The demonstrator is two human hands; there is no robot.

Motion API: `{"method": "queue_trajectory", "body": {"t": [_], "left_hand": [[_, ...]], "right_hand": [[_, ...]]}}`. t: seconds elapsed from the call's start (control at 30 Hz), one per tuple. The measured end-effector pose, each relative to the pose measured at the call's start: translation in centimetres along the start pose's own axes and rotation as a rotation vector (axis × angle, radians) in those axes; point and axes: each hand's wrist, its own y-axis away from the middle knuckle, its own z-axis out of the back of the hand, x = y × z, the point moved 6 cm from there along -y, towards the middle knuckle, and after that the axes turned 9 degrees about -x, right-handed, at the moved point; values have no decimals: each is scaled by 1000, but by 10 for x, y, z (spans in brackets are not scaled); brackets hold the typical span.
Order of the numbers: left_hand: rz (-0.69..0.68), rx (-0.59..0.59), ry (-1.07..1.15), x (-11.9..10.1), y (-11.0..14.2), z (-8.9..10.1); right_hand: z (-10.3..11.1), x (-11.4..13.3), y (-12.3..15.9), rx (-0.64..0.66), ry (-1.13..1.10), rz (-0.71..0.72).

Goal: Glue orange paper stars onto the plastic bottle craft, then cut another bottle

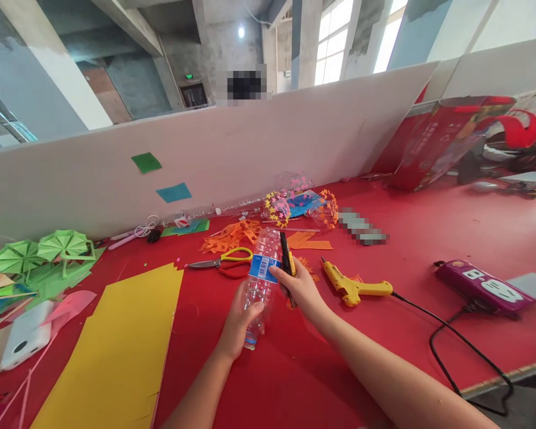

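My left hand (243,319) is wrapped around the lower part of a transparent plastic bottle (262,292) with a blue label. The bottle is tilted, its far end pointing away from me. In my right hand (301,283) is a black and yellow utility knife (287,256), held upright along the bottle's right side. My right thumb lies against the label's edge. Whether the blade is out, or touches the plastic, I cannot tell. Scissors (226,260) with yellow and red handles lie just left of the bottle. A yellow glue gun (355,286) rests to the right of my right hand.
Yellow paper (116,339) covers the left of the red table (223,393). Green paper umbrellas (40,253) and a white phone (27,336) lie farther left. Orange paper scraps (232,234) and star-covered bottle pieces (299,199) lie behind. A purple power strip (485,286) sits right, with a black cord.
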Motion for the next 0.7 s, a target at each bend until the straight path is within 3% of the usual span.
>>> {"method": "queue_trajectory", "body": {"t": [0.33, 0.57, 0.7], "left_hand": [[52, 46, 18, 11, 3, -2], [-44, -54, -80, 0, 3, 1], [-33, 11, -105, -4, 4, 2]], "right_hand": [[-2, -3, 1, -6, -137, -55], [-1, 0, 1, 43, -112, -29], [0, 5, 1, 107, -67, -20]]}}
